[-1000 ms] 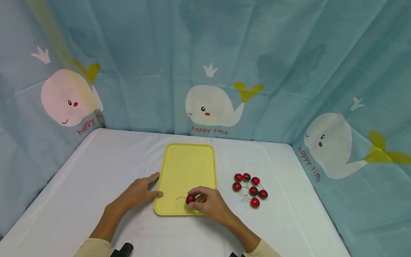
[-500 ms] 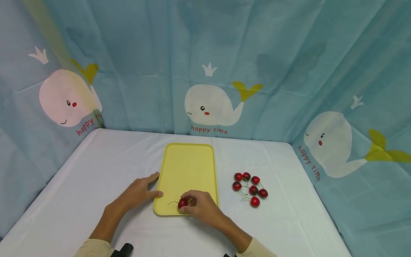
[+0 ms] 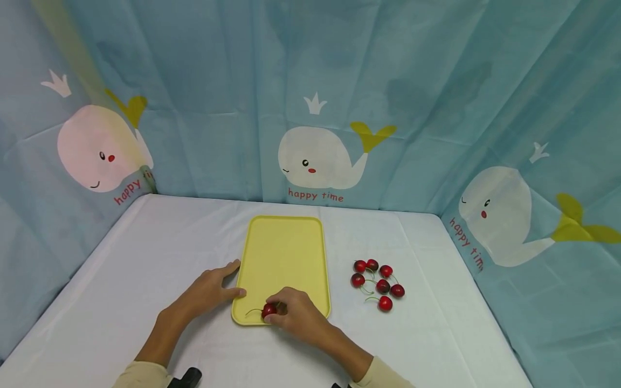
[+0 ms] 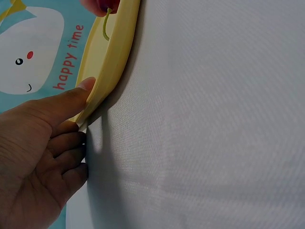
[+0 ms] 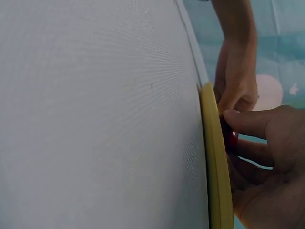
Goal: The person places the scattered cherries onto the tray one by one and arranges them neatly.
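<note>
"So, the hands?"
"The left hand (image 3: 209, 288) spreads loosely, thumb touching the yellow tray (image 3: 283, 248); the right hand (image 3: 297, 315) pinches a cherry (image 3: 268, 311)."
"Where's that?"
"By the tray's near-left corner, between both hands."

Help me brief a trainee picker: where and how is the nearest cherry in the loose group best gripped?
I'd pinch the near cherry across the sides of its round body, coming in from above on the near side. Its thin stem curves off to the left, and a darker cherry lies just beyond, so the near side looks freest.
</note>
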`<control>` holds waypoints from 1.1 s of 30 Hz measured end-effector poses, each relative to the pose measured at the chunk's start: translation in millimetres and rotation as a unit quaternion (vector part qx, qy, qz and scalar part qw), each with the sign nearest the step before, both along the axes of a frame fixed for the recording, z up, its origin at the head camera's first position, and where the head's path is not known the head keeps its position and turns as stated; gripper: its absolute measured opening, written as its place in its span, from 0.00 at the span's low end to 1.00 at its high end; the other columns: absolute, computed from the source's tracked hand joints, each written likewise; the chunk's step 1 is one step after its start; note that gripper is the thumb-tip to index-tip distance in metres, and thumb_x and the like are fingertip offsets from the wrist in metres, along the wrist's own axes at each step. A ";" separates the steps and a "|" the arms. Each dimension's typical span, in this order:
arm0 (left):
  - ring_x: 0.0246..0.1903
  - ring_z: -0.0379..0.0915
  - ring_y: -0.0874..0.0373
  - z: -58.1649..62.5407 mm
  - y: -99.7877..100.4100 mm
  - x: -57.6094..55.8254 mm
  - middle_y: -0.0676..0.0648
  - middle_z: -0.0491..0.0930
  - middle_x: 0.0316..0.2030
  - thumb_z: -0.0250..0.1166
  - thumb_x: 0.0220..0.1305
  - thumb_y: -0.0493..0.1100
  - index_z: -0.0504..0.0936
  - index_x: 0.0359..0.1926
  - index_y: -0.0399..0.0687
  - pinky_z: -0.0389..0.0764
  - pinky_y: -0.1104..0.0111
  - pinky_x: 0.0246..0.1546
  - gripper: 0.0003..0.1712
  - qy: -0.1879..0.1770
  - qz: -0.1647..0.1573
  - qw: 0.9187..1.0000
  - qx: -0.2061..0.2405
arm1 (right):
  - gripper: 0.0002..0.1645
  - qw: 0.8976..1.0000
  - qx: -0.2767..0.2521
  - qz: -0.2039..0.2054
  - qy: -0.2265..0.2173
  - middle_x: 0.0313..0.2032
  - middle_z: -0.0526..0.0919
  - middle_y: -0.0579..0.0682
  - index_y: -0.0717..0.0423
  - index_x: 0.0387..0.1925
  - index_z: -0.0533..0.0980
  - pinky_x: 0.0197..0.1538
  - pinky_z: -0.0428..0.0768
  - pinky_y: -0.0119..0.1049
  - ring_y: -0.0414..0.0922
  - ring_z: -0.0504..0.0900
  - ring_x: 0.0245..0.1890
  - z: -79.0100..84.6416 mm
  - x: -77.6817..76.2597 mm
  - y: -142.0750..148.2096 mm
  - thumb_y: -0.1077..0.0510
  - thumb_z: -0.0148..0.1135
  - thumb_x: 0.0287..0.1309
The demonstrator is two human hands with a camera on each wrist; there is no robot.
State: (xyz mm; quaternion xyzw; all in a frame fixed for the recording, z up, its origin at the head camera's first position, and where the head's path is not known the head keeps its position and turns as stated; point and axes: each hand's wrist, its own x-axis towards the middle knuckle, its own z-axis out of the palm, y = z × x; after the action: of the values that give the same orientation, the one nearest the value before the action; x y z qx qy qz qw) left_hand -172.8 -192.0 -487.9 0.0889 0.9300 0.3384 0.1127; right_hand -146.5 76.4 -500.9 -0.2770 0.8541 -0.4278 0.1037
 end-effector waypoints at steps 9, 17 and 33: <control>0.76 0.60 0.30 -1.4 0.9 -0.2 0.31 0.66 0.76 0.76 0.63 0.60 0.64 0.80 0.36 0.68 0.36 0.72 0.55 0.002 0.003 1.000 -0.004 | 0.21 1.000 0.016 0.005 0.013 0.43 0.85 0.43 0.60 0.56 0.85 0.41 0.81 0.21 0.26 0.79 0.37 0.1 -0.6 -1.8 0.56 0.76 0.65; 0.76 0.61 0.29 -0.4 1.1 -0.1 0.31 0.66 0.76 0.77 0.63 0.59 0.64 0.80 0.37 0.68 0.36 0.72 0.55 0.002 0.005 1.000 -0.005 | 0.23 1.000 0.013 0.003 0.023 0.43 0.85 0.44 0.62 0.57 0.84 0.42 0.81 0.21 0.30 0.80 0.38 0.3 -1.6 -1.0 0.56 0.77 0.63; 0.77 0.59 0.30 -3.1 0.2 -1.5 0.32 0.65 0.77 0.76 0.64 0.59 0.63 0.80 0.38 0.65 0.36 0.74 0.54 -0.004 0.009 1.000 -0.001 | 0.22 0.998 -0.058 -0.033 -0.019 0.49 0.88 0.48 0.56 0.57 0.85 0.43 0.85 0.27 0.31 0.84 0.39 -2.1 -0.8 16.7 0.56 0.77 0.63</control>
State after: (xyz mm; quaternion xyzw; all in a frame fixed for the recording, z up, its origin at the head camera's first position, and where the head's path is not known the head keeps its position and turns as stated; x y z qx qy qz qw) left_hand -174.3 -191.8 -491.0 0.0791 0.9305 0.3391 0.1138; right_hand -147.3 93.2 -503.0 -0.2462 0.8346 -0.4846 0.0895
